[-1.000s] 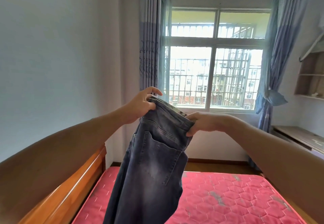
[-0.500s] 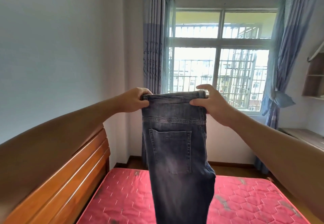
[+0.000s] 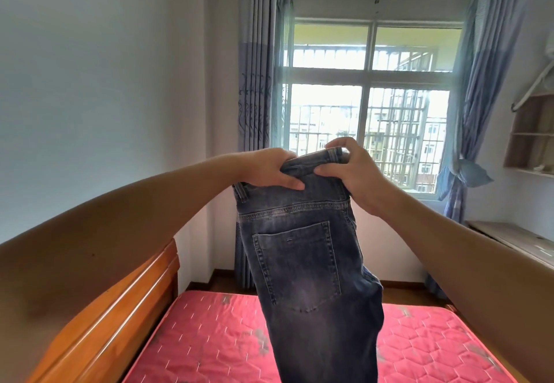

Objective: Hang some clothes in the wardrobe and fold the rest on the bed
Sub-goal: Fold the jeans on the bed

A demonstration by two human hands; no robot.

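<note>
A pair of dark blue jeans (image 3: 302, 265) hangs in the air in front of me, back pocket facing me, legs dropping out of view over the bed (image 3: 209, 340) with its pink quilted mattress. My left hand (image 3: 269, 171) grips the waistband from the left, fingers laid across the top of the denim. My right hand (image 3: 350, 170) pinches the waistband at its right end, thumb in front and fingers behind. The two hands are close together and the waistband is bunched between them.
A wooden headboard (image 3: 126, 313) runs along the bed's left side by the white wall. Ahead is a barred window (image 3: 368, 131) with blue curtains (image 3: 257, 83). A wooden desk (image 3: 515, 241) and wall shelves (image 3: 533, 134) stand at the right.
My hands have drawn together, bunching the waistband that was stretched flat between them half a second ago. The jeans hang a little lower and tilt slightly.
</note>
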